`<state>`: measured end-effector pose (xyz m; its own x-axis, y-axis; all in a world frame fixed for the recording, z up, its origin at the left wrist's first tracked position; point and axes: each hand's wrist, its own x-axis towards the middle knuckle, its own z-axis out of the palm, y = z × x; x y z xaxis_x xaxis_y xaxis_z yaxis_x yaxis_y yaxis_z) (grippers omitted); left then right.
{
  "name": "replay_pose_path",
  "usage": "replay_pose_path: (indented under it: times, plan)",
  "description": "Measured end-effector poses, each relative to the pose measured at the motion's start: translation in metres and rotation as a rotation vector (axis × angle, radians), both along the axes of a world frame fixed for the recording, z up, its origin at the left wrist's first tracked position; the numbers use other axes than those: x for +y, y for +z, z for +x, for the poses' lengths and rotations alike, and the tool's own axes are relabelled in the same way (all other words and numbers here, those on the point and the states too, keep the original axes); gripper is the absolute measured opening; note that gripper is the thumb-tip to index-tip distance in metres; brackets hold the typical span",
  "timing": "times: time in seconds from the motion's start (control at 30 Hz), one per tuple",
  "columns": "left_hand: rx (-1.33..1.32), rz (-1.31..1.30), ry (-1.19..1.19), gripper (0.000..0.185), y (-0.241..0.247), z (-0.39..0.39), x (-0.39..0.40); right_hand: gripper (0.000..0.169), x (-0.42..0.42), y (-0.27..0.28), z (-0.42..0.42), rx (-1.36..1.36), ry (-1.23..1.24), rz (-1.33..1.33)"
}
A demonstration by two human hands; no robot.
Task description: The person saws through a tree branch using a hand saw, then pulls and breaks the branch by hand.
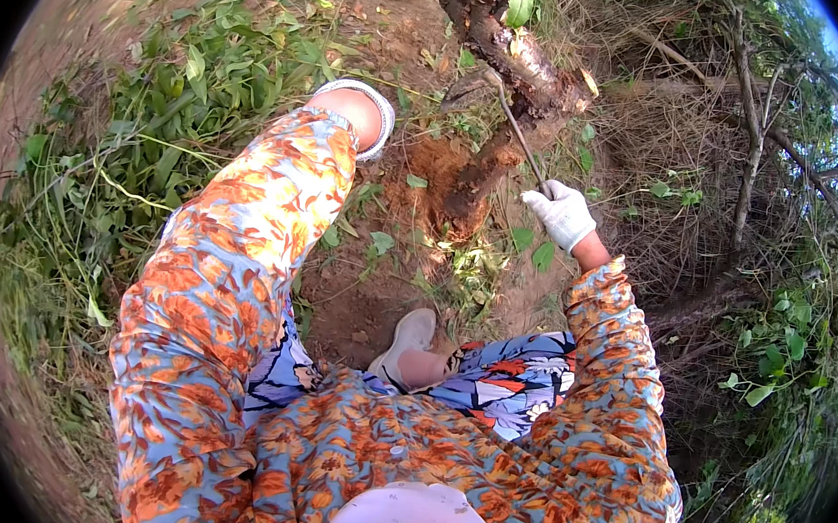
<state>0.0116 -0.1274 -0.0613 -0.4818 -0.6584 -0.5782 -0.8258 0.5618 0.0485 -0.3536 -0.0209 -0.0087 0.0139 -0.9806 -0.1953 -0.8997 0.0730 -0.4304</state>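
My right hand (564,213), in a white knit glove, grips the lower end of a slim-handled, sickle-like tool (518,132). The tool's bent head points left beside a crooked tree trunk (499,153); its blade is hard to make out against the soil. Rough bark and a pale broken stub show on the trunk, with crumbly orange-brown matter (431,165) around its base. My left arm reaches forward, left of the trunk. Only the white cuff (380,120) and bare wrist show there; the fingers of my left hand are hidden beneath.
Cut or pulled green plants (180,91) lie heaped on the left. Dry grass and brush (667,156) cover the right side, where a bare upright branch (752,141) stands. A light-coloured shoe (412,336) rests on brown soil (348,304) below the trunk.
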Motion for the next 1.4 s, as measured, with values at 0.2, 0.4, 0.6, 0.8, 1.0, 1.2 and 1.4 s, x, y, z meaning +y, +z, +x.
replay_pose_path:
  times: [0.2,0.4,0.6,0.8,1.0,1.2,1.4]
  plan:
    - [0.017,-0.014,-0.005,0.040,0.025,-0.005,0.015,0.020,-0.010,0.022,0.081,-0.531,-0.043,-0.088]
    - [0.048,-0.026,-0.033,0.039,0.035,-0.013,0.015,0.037,-0.029,-0.015,0.012,0.418,0.117,-0.102]
    - [0.016,-0.006,-0.009,0.038,-0.006,0.003,0.002,0.035,-0.007,0.000,0.072,0.236,0.156,-0.322]
    - [0.042,-0.028,-0.057,0.038,0.008,-0.015,0.001,0.039,-0.025,-0.043,0.020,0.508,-0.019,-0.233]
    - [0.018,-0.007,-0.011,0.039,0.004,0.003,0.005,0.033,-0.003,-0.007,0.078,0.348,0.191,-0.381]
    - [0.026,-0.021,-0.037,0.039,0.021,-0.011,0.007,0.035,-0.045,-0.014,0.059,0.570,0.079,-0.365]
    - [0.016,0.002,-0.005,0.039,0.019,0.004,0.012,0.033,-0.030,0.005,0.100,0.457,0.247,-0.484]
